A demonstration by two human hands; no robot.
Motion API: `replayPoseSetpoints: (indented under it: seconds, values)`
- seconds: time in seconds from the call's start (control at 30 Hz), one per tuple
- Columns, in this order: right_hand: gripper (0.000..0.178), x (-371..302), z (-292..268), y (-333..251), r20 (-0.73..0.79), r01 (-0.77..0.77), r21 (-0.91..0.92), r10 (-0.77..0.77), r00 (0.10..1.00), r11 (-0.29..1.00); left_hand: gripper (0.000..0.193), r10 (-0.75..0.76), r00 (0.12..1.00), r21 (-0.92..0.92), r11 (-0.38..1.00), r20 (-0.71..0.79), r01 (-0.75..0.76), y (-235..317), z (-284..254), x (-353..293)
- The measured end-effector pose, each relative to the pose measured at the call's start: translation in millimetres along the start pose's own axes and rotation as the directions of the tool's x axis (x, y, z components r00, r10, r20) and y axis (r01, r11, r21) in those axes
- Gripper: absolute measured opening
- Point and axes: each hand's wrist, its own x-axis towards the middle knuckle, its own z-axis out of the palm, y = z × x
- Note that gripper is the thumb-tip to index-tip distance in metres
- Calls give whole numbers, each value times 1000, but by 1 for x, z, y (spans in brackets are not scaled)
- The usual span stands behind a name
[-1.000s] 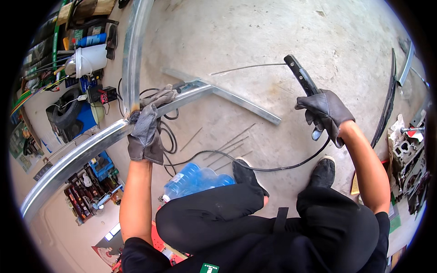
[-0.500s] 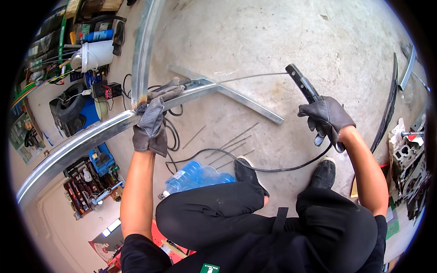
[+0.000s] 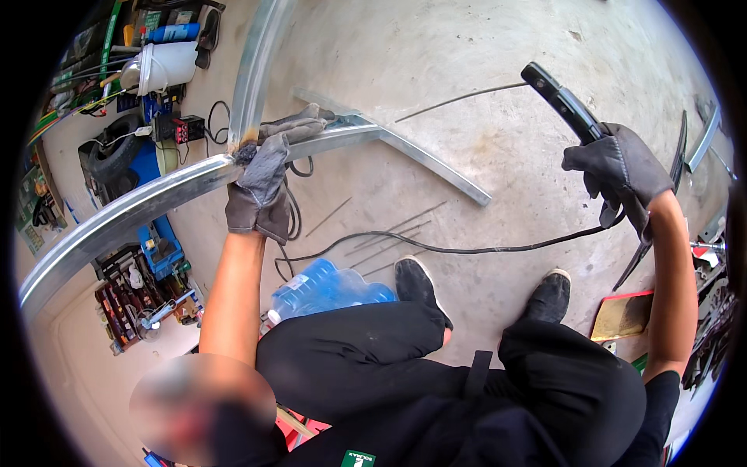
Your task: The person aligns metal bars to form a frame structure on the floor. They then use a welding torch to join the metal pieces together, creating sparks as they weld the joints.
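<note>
My left hand (image 3: 261, 188), in a grey leather glove, is closed around the square steel tube frame (image 3: 140, 204) at its welded corner. A dark, rough patch shows beside its fingers. Another grey glove-like shape (image 3: 303, 123) lies along the tube just beyond; I cannot tell whether it is a separate glove. At the right, my gloved right hand (image 3: 622, 167) grips a black welding electrode holder (image 3: 564, 101) tilted up and left. A thin welding rod (image 3: 459, 101) sticks out leftward from its jaws, its free end apart from the frame. A black cable (image 3: 482, 249) runs from the holder across the floor.
Several loose rods (image 3: 389, 237) lie on the concrete before my shoes. Blue plastic bottles (image 3: 327, 288) rest by my left knee. At left are a white bucket (image 3: 167, 68), a tire (image 3: 117, 148) and a tool tray (image 3: 140, 303). A blurred round shape (image 3: 202, 409) fills the lower left.
My right hand has moved up and to the right with the electrode holder, drawing the rod's end away from the frame. My left hand stays at the corner. The blurred shape has appeared at lower left.
</note>
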Motion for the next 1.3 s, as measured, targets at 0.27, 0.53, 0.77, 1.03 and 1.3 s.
replayPoseSetpoints:
  seconds: [0.27,0.53,0.77,1.03,1.3]
  values:
    - [27,-59,29,10,-159,327,-264,-376,913,907,42,-84,995,-254,965,-60,66,-17,-14,-1]
    - [28,-98,65,-13,-138,309,-501,-427,894,809,31,95,994,-489,866,-46,-106,5,10,3]
    - [26,-107,79,-2,-143,361,-627,-558,818,690,21,20,999,-407,913,45,0,11,4,5]
    - [26,-116,84,-6,-145,339,-594,-511,847,730,19,72,990,-114,990,-120,-86,6,17,2]
    - [29,-125,86,-1,-241,347,-384,-456,857,856,18,39,988,-188,980,-146,-67,19,24,-6]
